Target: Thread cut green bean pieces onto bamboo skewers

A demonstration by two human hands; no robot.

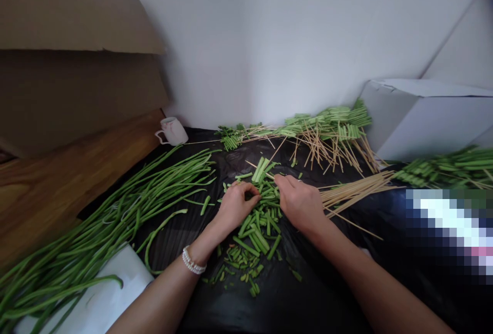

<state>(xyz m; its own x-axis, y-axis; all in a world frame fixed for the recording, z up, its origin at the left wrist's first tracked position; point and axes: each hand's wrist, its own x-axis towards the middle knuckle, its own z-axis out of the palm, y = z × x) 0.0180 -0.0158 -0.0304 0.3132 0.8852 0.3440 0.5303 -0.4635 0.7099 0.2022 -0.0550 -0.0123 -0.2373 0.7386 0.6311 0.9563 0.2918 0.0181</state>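
My right hand [300,200] is closed on a thin wooden skewer, whose pointed end runs up to the left through several cut green bean pieces [261,169]. Just left of it, my left hand [239,201] has thumb and forefinger pinched over the pile; what they hold, if anything, is too small to make out. Under and between both hands lies a heap of cut bean pieces [260,239] on black plastic sheeting [239,313]. A beaded bracelet is on my left wrist. Loose bare skewers [352,191] lie beside my right hand.
Long whole beans [115,216] spread over the left side, partly on a white board [123,288]. Filled skewers [327,121] are stacked along the wall, more [450,167] at the right. A white mug [173,131], a cardboard box [80,87] and a white box [435,118] stand around.
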